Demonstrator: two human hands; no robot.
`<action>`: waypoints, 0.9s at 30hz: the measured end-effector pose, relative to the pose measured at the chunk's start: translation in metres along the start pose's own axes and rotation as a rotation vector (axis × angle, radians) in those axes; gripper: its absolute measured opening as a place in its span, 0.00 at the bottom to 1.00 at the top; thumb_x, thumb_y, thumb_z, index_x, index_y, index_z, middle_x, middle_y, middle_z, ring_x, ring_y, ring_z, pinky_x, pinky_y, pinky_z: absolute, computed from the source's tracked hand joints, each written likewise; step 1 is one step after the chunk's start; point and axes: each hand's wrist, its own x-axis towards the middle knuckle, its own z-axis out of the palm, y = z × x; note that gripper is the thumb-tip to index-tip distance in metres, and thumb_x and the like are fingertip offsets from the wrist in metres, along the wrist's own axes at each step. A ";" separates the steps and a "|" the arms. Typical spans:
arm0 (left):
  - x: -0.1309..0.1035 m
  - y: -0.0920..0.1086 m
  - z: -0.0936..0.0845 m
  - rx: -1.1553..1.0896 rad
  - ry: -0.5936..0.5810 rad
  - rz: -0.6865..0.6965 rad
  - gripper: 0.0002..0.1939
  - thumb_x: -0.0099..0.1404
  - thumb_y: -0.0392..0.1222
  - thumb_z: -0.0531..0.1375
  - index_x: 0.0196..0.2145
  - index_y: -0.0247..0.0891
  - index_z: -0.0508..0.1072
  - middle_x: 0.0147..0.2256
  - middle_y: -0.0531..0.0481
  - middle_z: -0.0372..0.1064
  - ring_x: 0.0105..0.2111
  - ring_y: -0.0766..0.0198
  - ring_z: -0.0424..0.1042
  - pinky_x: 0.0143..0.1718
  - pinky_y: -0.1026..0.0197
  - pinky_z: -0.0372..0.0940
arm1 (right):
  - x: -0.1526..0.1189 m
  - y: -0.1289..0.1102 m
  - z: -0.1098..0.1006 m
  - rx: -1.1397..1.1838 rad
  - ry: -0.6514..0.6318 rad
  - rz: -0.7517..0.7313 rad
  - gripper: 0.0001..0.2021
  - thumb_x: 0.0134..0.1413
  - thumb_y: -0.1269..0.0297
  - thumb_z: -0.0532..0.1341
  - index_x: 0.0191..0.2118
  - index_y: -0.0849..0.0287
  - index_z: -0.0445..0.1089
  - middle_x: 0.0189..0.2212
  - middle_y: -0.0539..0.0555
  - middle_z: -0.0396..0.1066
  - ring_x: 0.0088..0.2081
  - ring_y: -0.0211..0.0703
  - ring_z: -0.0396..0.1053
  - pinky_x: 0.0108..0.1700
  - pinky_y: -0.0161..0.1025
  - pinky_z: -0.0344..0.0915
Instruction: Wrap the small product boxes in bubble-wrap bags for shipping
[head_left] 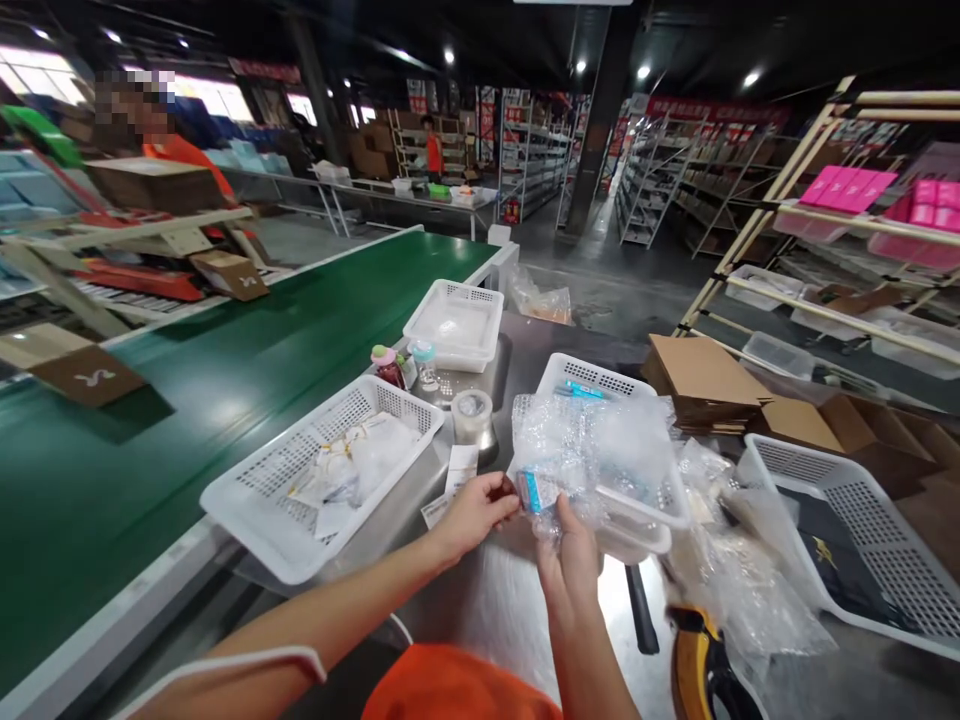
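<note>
A small blue-and-white packet (537, 490) lies against a sheet of bubble wrap (551, 435) in front of me. My left hand (480, 512) is closed at the packet's left edge, thumb and fingers pinched together. From below, my right hand (571, 555) grips the bubble wrap, its thumb pressing near the packet's right end. The wrap spreads over a white perforated basket (660, 500), where another blue packet (583, 390) shows at the back. Beside my left hand, paper slips (461, 465) rest on the metal table, with a roll of clear tape (472, 415) behind them.
A white basket (247, 500) with bagged items stands left, beside the green conveyor belt (300, 320). At right are a basket (885, 540) with a dark package, loose plastic bags (750, 580), flat cartons (705, 380) and a yellow-black tool (697, 660). An orange-clad person (184, 150) stands beyond the belt.
</note>
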 end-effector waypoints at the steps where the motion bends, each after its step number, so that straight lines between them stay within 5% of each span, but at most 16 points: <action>1: -0.001 0.000 -0.001 0.045 -0.005 0.047 0.14 0.54 0.50 0.62 0.25 0.37 0.65 0.23 0.56 0.62 0.24 0.68 0.62 0.25 0.65 0.57 | -0.001 -0.001 0.000 0.006 0.004 0.012 0.16 0.34 0.66 0.71 0.33 0.59 0.70 0.30 0.51 0.76 0.37 0.44 0.75 0.34 0.38 0.75; 9: -0.015 0.009 -0.005 0.604 0.039 0.439 0.10 0.62 0.37 0.55 0.23 0.36 0.67 0.29 0.52 0.62 0.31 0.65 0.64 0.33 0.64 0.61 | -0.014 0.000 0.009 0.043 0.052 -0.156 0.22 0.32 0.68 0.72 0.40 0.56 0.71 0.33 0.47 0.76 0.36 0.39 0.74 0.38 0.35 0.73; 17: -0.021 -0.008 0.001 1.037 -0.207 0.813 0.11 0.64 0.33 0.52 0.27 0.37 0.72 0.34 0.46 0.70 0.35 0.61 0.68 0.36 0.61 0.63 | 0.004 0.007 0.002 -0.057 0.109 -0.174 0.18 0.32 0.63 0.71 0.33 0.57 0.68 0.29 0.49 0.74 0.34 0.44 0.73 0.36 0.41 0.73; 19: -0.024 -0.003 0.000 1.057 -0.240 0.833 0.11 0.66 0.35 0.53 0.27 0.37 0.72 0.31 0.48 0.70 0.32 0.63 0.68 0.32 0.63 0.62 | 0.003 0.008 0.000 -0.084 0.076 -0.212 0.19 0.31 0.62 0.71 0.34 0.57 0.68 0.29 0.49 0.73 0.34 0.44 0.73 0.36 0.42 0.73; 24: -0.026 0.034 0.008 1.190 0.058 0.849 0.15 0.69 0.46 0.52 0.27 0.37 0.69 0.26 0.48 0.67 0.26 0.62 0.66 0.27 0.60 0.59 | -0.010 0.013 -0.008 -0.134 -0.081 -0.303 0.19 0.30 0.65 0.72 0.34 0.58 0.69 0.28 0.46 0.73 0.31 0.39 0.71 0.38 0.40 0.70; 27: -0.019 0.052 0.020 1.308 0.099 0.698 0.10 0.66 0.45 0.56 0.36 0.35 0.69 0.31 0.45 0.68 0.31 0.56 0.69 0.28 0.58 0.61 | -0.019 0.021 -0.011 -0.198 -0.191 -0.329 0.17 0.34 0.65 0.71 0.35 0.59 0.70 0.29 0.48 0.74 0.33 0.41 0.71 0.40 0.41 0.70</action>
